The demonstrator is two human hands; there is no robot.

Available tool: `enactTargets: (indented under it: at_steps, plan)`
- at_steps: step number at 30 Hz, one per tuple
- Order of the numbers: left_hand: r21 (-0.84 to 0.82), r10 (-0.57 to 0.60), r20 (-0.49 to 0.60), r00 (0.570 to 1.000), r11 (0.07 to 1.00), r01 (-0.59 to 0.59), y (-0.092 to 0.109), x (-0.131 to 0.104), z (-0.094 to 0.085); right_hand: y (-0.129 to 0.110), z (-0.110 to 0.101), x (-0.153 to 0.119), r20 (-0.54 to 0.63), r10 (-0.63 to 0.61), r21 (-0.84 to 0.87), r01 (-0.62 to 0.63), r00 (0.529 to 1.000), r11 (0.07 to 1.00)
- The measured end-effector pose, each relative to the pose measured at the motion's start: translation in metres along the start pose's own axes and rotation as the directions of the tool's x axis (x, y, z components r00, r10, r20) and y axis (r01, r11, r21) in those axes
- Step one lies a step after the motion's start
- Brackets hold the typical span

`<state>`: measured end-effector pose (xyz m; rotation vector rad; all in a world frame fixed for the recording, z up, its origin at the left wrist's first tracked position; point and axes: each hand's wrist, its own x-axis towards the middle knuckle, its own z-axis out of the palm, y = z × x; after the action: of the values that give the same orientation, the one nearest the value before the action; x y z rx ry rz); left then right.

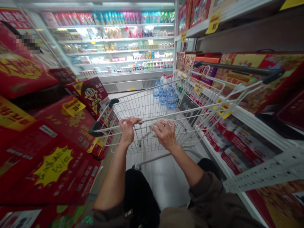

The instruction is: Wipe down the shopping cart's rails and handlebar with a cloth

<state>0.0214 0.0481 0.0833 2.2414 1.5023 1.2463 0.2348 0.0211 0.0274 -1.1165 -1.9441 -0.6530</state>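
A wire shopping cart (194,110) stands sideways before me, its dark handle (239,68) toward the right and black corner caps at its left end. My left hand (128,130) is closed over the near top rail of the basket. To the right of it, my right hand (165,134) presses a crumpled greyish-white cloth (153,127) against the same rail and the wire side, with its fingers bent over it. Most of the cloth is hidden under the fingers. I see no goods in the basket.
Red gift boxes (68,123) with yellow price signs crowd the left side. Shelving (258,122) with boxes and red-and-white packs runs along the right. Blue-tinted water bottles (171,98) stand on the floor beyond the cart, before a lit refrigerated display (118,75).
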Motion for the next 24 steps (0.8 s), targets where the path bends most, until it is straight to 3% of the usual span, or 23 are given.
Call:
enactTargets:
  at_steps: [3, 6, 11, 13, 18, 24]
  plan:
    - [0.016, -0.027, 0.005, 1.000, 1.000, 0.027, 0.003, 0.002, -0.004, 0.001, -0.002, -0.001, 0.021, -0.012, -0.006, 0.012, 1.000, 1.000]
    - [0.055, -0.057, 0.010, 0.998, 0.997, 0.057, 0.019, 0.007, 0.001, 0.002, -0.006, 0.005, 0.006, 0.001, -0.023, 0.000, 1.000, 1.000]
    - [0.018, 0.103, 0.147, 0.984, 0.994, -0.107, 0.061, 0.014, 0.037, 0.000, -0.004, 0.005, -0.009, 0.001, -0.032, -0.001, 1.000, 0.999]
    - [0.015, 0.104, 0.152, 0.983, 0.994, -0.108, 0.071, 0.015, 0.050, 0.002, -0.004, 0.001, -0.007, -0.003, -0.020, 0.003, 1.000, 1.000]
    - [0.018, 0.060, 0.086, 0.995, 0.998, -0.061, 0.072, 0.015, 0.062, 0.024, -0.018, 0.002, -0.016, 0.047, -0.041, -0.047, 0.999, 0.998]
    - [-0.004, 0.066, 0.022, 0.998, 0.998, -0.066, 0.062, 0.017, 0.059, 0.038, -0.024, -0.008, 0.038, -0.015, 0.015, 0.015, 0.999, 1.000]
